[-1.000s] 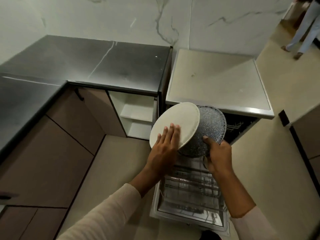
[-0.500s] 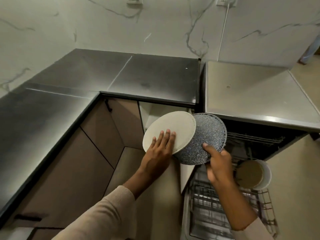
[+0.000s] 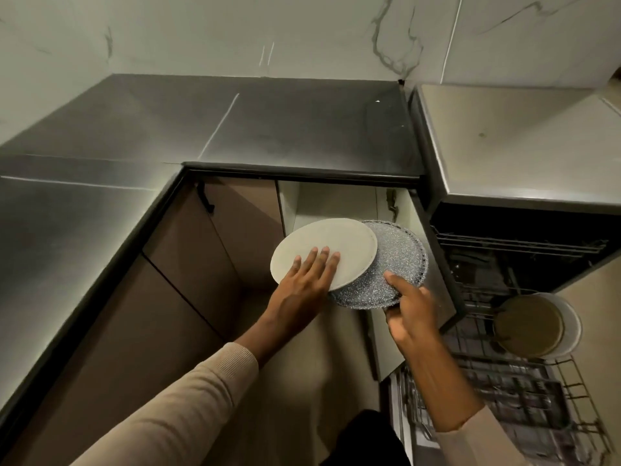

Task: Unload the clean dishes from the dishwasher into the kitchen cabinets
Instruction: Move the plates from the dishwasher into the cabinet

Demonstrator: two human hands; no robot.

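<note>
L hand [image 3: 302, 284] flat fingers atop white plate [image 3: 336, 243] | R hand [image 3: 413, 314] pinches grey plate [image 3: 400, 260] rim | both plates now off rack [image 3: 504, 398], at open cabinet [image 3: 336, 200] mouth | prob. shelving next; bowl [image 3: 527, 326] left in rack

Lower dishwasher rack [image 3: 524, 398]: at your right, drawn out of the machine, grey wire tines showing. Near its far right side a white bowl [image 3: 573, 331] sits tilted, with a brownish dish [image 3: 527, 326] nested in it. Upper rack [image 3: 521, 245]: inside the dark tub, contents too dim to tell. Dark L-shaped countertop [image 3: 302, 129]: runs along the marble wall and down your left. Pale dishwasher top [image 3: 537, 156]: just beside the countertop, with a small dark speck [image 3: 482, 134] on it.
</note>
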